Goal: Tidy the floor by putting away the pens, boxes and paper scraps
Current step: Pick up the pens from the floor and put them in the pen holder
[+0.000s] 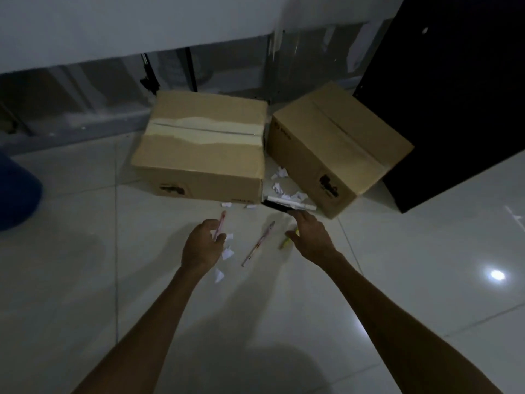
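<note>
Left hand (pixel 202 243) pinching pink pen (pixel 219 229); right hand (pixel 310 234) spread over yellow pen (pixel 287 242), near two boxes' (pixel 199 155) front edges, open floor (pixel 397 280) rightward.

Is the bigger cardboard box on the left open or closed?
Closed. The left cardboard box has its top flaps down and meeting flat, with a strip of tape running along the seam. What is inside cannot be seen.

2 cardboard boxes stand on the floor: a larger box (pixel 199 155) and a smaller box (pixel 335 155). 3 pens show: a pink pen (pixel 220 224), a patterned pen (pixel 259 243) and a yellow pen (pixel 287 242). 1 black-and-white flat case (pixel 287 206) lies between the boxes. Roughly 10 white paper scraps (pixel 227 253) are scattered around; the exact count is unclear.
</note>
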